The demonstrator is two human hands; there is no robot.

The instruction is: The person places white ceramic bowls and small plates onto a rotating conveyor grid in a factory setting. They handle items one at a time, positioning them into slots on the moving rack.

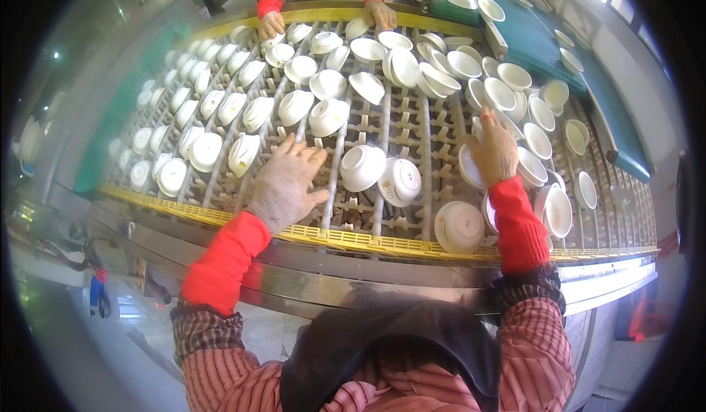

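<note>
My left hand (pixel 289 183), in a knitted work glove, is over the pegged conveyor belt (pixel 353 221) with its fingers apart and nothing in it. Near it, on the left, rests an upturned white bowl with a small print (pixel 244 155). My gloved right hand (pixel 492 150) reaches among white bowls at the right; its fingertips are at the near side of a white bowl (pixel 499 94), and whether they grip one is hidden. Between my hands two white bowls (pixel 363 167) lie bottom up, touching each other. An upturned white bowl (pixel 459 227) sits at the near edge.
A co-worker's gloved hands (pixel 380 14) are at the far edge among bowls. Rows of upturned bowls (pixel 205 151) fill the left side. A green belt (pixel 529 42) carries more bowls at the upper right. The yellow edge rail (pixel 364 241) runs before me.
</note>
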